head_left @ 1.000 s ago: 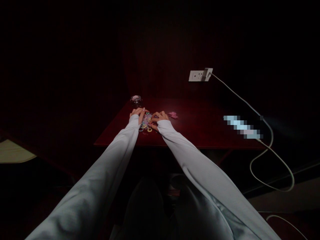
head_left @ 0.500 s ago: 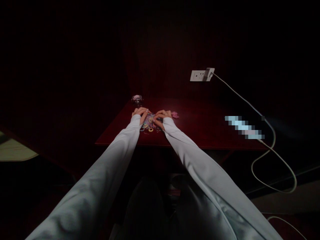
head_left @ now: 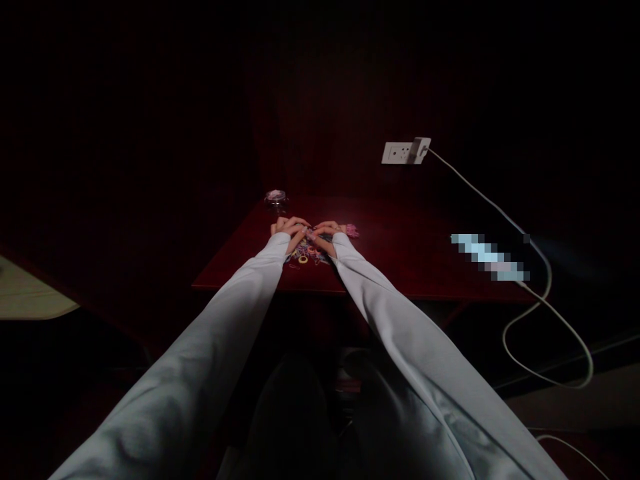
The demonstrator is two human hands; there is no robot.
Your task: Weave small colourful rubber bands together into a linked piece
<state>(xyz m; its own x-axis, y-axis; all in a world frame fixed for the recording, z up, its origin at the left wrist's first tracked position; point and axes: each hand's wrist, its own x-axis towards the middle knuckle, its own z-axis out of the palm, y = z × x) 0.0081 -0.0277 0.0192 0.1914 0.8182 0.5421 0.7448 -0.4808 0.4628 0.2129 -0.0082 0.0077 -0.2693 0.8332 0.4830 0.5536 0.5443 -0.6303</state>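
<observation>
A pile of small colourful hair ties lies near the front of the dark red table, with one yellow ring-shaped tie at its near edge. Over the pile's left side, my left hand is open, its fingers stretched toward the right. My right hand is open over the right side, fingers pointing left. The two thumbs come close together above the ties; whether they touch is unclear. Just beyond my right hand sits a pink bunch, apparently also hair ties. The hands hide part of the pile.
A clear jar with something pink at its top stands at the table's back left. On the right lies a pixelated device. Its white cable runs to a charger in the wall socket.
My hands have moved closer together over the pile, the left one shifting right. The thumbs now nearly meet. The whole view has shifted slightly.
</observation>
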